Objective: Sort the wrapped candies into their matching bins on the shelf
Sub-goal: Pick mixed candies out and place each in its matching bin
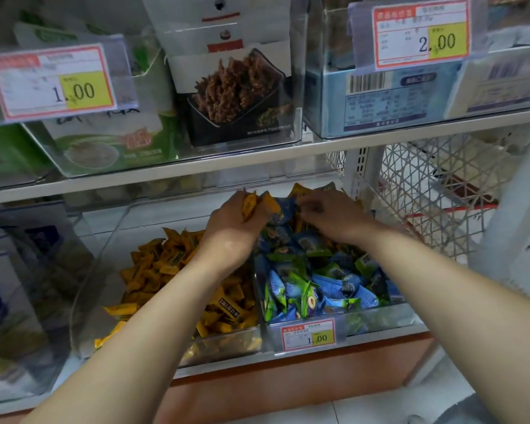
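Head view, the only one. Working at the lower shelf [227,362], reaching with both forearms over two clear bins standing side by side. Gripping a small clutch of orange candies [251,205] in the left hand [233,224], with the fingers [242,198] curled round them, hovering above the back of the blue bin [377,318], close to the divide. Holding the right hand [331,214] palm-down over the far end of that same bin, with its fingertips down among blurred wrappers; failing to tell whether pinching a piece or merely raking through. Logging the orange bin [227,342] on the left as carrying a heap of orange wrappers only, as far as showing, and the blue bin as carrying mostly blue-and-green candies [318,283]. Spotting a few stray orange wrappers [300,189] poking up at the very back of the blue bin, beyond both hands. Judging the sort as well advanced but unfinished: apparently picking the last misplaced orange pieces out of the blue bin, with the held clutch not yet dropped where belonging. Estimating the remainder as carrying the clutch left across the divide, releasing it onto the orange heap, lifting out the strays at the back, then probing under the top layer for hidden ones. Disregarding the price tag [308,334] on the blue bin front.
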Motion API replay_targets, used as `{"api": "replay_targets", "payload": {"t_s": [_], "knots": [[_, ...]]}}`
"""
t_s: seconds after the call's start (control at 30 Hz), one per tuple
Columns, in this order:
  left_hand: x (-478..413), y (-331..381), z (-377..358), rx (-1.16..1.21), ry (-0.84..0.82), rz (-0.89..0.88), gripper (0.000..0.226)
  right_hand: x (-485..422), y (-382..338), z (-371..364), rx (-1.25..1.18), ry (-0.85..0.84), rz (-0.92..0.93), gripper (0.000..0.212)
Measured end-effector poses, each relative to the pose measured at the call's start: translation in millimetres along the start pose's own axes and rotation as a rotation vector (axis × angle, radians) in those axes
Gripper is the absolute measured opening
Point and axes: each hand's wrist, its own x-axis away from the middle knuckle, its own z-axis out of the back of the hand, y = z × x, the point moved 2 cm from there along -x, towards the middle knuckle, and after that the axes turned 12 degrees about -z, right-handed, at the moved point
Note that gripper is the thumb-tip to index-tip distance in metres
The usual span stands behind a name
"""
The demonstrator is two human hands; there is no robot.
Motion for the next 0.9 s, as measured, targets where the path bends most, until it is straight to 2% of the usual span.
{"api": "replay_targets", "payload": {"t_s": [0.1, 0.2, 0.3, 0.4, 0.53, 0.7, 0.9], "knots": [[5, -4, 3, -0.011, -0.028, 0.046, 0.033, -6, -3, -14, 0.242, -0.040, 0.018, 0.044], [9, -5, 4, -0.037, -0.042, 0.053, 0.031, -7, -9, -13, 0.281, -0.043, 0.030, 0.025], [12, -2, 3, -0.039, -0.048, 0.030, 0.033, -2, -5, 3, 0.213, -0.048, 0.044, 0.011], [12, 6, 0, -0.068, -0.072, -0.036, 0.028, 7, 5, 27, 0.068, -0.002, 0.047, 0.015], [10, 22, -19, -0.211, -0.186, -0.180, 0.034, 17, 24, 54, -0.013, 0.082, 0.018, 0.013], [1, 35, -58, -0.225, -0.231, -0.278, 0.032, 29, 45, 71, -0.077, 0.041, -0.059, 0.023], [-10, 26, -95, -0.284, -0.313, -0.213, 0.042, 41, 43, 64, 0.140, 0.035, -0.032, 0.018]]}}
